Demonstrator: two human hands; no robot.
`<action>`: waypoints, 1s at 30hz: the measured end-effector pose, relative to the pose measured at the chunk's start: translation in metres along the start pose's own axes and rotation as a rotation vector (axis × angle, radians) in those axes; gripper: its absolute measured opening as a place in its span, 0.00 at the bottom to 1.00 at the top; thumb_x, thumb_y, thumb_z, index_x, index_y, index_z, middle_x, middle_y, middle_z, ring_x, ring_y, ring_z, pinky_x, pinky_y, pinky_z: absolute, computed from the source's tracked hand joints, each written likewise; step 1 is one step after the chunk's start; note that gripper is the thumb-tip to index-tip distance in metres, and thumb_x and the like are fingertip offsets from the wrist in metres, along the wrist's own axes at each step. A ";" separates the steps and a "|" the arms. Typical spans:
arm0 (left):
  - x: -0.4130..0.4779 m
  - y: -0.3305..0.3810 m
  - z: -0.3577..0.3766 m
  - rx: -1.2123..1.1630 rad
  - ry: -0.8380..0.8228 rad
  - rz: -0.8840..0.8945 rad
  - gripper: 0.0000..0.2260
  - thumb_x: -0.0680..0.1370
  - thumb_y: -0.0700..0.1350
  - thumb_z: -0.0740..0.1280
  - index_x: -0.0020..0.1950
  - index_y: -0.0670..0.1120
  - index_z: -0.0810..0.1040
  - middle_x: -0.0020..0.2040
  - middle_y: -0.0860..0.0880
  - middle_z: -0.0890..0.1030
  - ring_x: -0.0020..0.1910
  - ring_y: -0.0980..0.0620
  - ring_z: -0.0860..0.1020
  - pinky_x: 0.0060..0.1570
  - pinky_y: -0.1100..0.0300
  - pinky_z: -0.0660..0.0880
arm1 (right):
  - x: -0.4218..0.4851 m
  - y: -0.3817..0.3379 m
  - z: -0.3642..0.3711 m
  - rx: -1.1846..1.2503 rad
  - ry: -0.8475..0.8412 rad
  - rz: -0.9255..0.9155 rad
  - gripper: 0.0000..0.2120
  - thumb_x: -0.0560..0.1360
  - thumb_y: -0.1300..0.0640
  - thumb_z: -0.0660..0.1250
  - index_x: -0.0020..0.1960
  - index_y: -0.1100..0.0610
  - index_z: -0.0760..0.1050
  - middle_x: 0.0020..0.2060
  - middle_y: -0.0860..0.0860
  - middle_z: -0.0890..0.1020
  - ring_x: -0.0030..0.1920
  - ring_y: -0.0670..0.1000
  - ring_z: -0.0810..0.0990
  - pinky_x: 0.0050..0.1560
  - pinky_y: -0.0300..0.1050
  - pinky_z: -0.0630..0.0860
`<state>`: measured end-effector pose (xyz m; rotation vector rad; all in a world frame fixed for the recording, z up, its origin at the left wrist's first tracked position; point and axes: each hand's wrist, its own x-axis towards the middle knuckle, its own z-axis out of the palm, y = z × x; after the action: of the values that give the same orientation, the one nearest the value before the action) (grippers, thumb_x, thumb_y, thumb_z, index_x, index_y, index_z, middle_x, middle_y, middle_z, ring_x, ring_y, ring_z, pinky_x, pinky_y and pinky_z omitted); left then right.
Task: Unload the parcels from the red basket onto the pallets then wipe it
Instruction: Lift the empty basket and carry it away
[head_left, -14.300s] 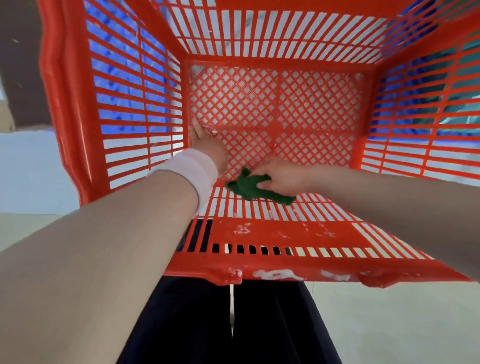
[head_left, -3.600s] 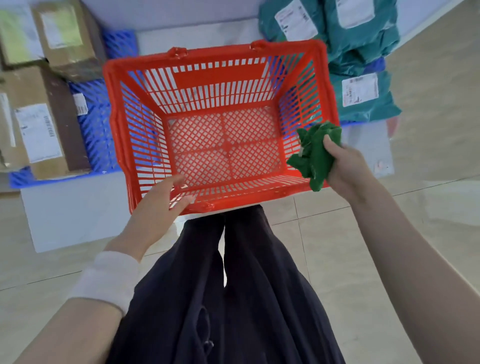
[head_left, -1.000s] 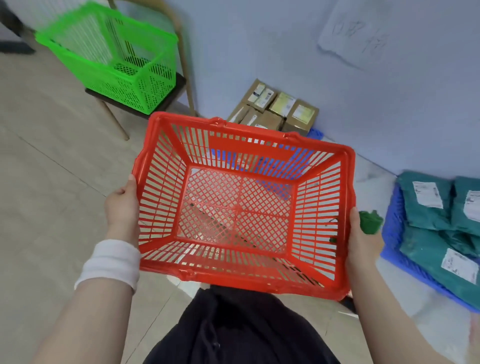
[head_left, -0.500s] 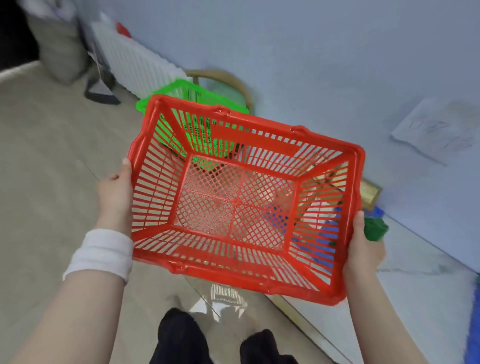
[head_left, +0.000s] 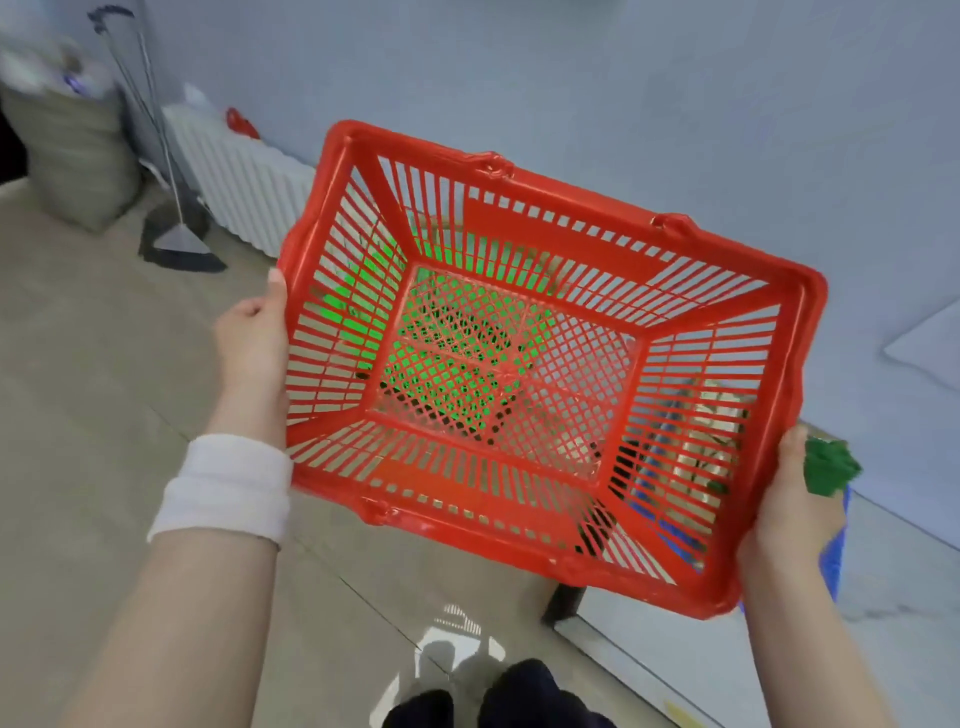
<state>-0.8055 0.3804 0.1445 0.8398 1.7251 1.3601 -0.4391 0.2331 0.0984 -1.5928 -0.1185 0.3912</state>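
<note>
Tiled floor (head_left: 104, 395) is left open to the left. Basket (head_left: 524, 249) is held above it, L hand (head_left: 252, 353) curled on left rim, R hand (head_left: 789, 512) clamped on right rim w/ cloth (head_left: 828, 467) pinched.

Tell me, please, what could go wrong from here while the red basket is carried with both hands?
The right hand grips the rim of the red basket and the green cloth together, so the cloth may slip out or weaken that grip. The basket hangs tilted between the right and left hand, held only by its side rims, so it might twist free. It also hides the floor ahead.
</note>
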 end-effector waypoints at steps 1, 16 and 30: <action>0.017 0.003 0.004 -0.019 -0.003 -0.005 0.17 0.75 0.60 0.62 0.41 0.48 0.77 0.45 0.46 0.81 0.45 0.47 0.81 0.53 0.50 0.77 | -0.001 -0.003 0.015 0.005 0.015 -0.012 0.20 0.69 0.41 0.69 0.54 0.52 0.77 0.46 0.42 0.81 0.44 0.40 0.80 0.44 0.33 0.75; 0.233 0.041 0.077 0.034 -0.079 0.042 0.16 0.75 0.58 0.63 0.46 0.45 0.78 0.48 0.44 0.81 0.48 0.47 0.81 0.55 0.51 0.76 | 0.008 0.010 0.214 -0.012 0.107 -0.056 0.13 0.69 0.41 0.68 0.45 0.50 0.76 0.45 0.43 0.81 0.45 0.41 0.79 0.51 0.40 0.75; 0.406 -0.014 0.156 0.270 -0.234 -0.120 0.29 0.72 0.65 0.61 0.48 0.38 0.79 0.48 0.37 0.81 0.50 0.39 0.79 0.54 0.43 0.75 | 0.016 0.055 0.339 -0.304 0.265 0.046 0.28 0.68 0.36 0.66 0.56 0.57 0.77 0.51 0.55 0.81 0.55 0.55 0.80 0.59 0.50 0.74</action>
<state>-0.8674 0.7982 0.0415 0.9837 1.7639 0.9229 -0.5413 0.5554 0.0370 -1.9353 0.0650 0.2001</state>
